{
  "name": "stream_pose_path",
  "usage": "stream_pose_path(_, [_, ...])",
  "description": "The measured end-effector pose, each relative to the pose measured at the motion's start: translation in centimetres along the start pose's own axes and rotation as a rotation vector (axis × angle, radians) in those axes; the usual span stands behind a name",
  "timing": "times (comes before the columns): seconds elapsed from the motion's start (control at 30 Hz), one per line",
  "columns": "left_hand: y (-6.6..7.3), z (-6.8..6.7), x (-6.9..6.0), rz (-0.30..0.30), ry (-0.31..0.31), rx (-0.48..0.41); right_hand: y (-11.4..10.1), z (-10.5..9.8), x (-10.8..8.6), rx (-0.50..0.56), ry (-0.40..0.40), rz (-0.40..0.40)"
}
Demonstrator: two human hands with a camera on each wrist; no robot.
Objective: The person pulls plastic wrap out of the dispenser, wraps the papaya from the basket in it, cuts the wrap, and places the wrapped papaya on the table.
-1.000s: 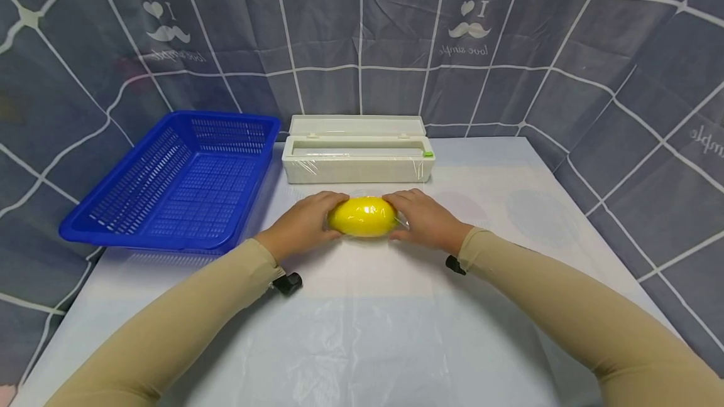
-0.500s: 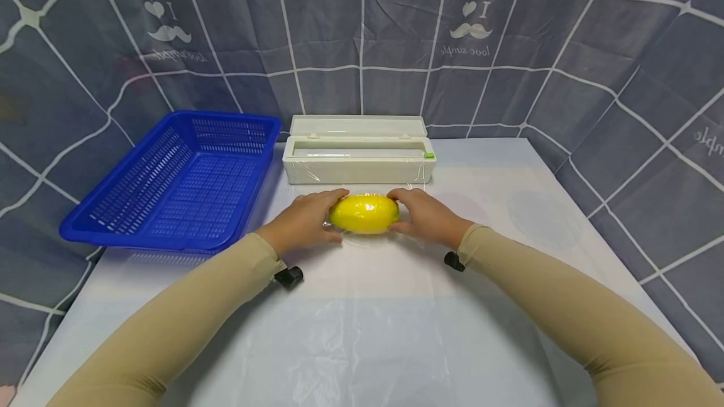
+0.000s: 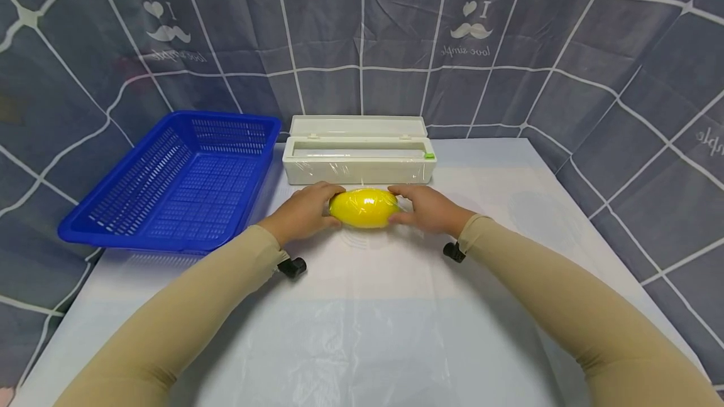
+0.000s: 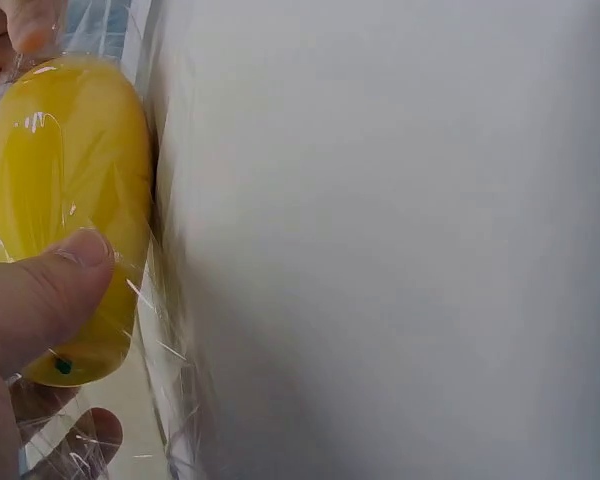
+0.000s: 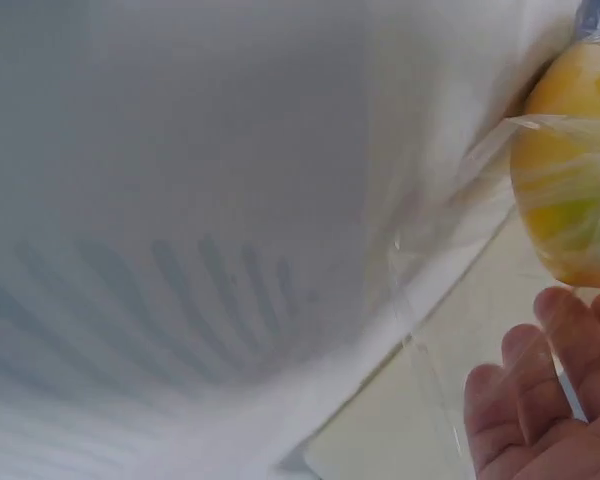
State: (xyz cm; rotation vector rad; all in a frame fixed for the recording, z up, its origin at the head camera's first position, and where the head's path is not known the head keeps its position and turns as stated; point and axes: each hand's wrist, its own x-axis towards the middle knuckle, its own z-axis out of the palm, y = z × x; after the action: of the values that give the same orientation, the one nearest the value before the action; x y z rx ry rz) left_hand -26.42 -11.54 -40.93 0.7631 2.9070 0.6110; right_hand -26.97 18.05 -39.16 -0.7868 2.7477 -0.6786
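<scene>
A glossy yellow oval fruit (image 3: 364, 208), mango-like with a small green spot at one end, lies wrapped in clear cling film (image 5: 480, 150) at the middle of the table. My left hand (image 3: 307, 210) holds its left end; in the left wrist view the thumb (image 4: 55, 290) presses on its side. The right end sits between the thumb and fingers of my right hand (image 3: 427, 207). In the right wrist view the fingertips (image 5: 525, 370) lie beside the fruit, and the thumb is out of view. Just behind stands a white cling film dispenser (image 3: 356, 172), its lid raised, with film over its front.
A blue plastic basket (image 3: 198, 203) stands at the left of the white-covered table (image 3: 362, 331). The dispenser has a green slider (image 3: 429, 156) at its right end. A grey checked curtain (image 3: 362, 30) encloses the back and sides.
Both hands have moved the fruit slightly away from me, closer to the dispenser. The fruit has turned over, and the loose film by its right end has shifted. Basket and dispenser have stayed put.
</scene>
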Motion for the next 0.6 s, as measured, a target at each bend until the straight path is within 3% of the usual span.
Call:
stream_pose_path(0.13, [0.0, -0.3, 0.2, -0.021, -0.026, -0.001, -0.9, -1.0, -0.5, -0.073, 0.046, 0.000])
stream_pose_path(0.27, [0.0, -0.8, 0.4, -0.023, -0.036, 0.006, -2.8, -1.5, -1.0, -0.261, 0.127, -0.070])
stream_pose_path(0.4, [-0.1, -1.0, 0.6, -0.044, -0.049, -0.016, -3.8, -0.7, -0.6, -0.399, 0.112, -0.136])
stream_pose_path(0.6, [-0.5, -0.9, 0.8, -0.083, -0.044, -0.102, -2.2, 0.7, 0.6, -0.373, 0.100, -0.087])
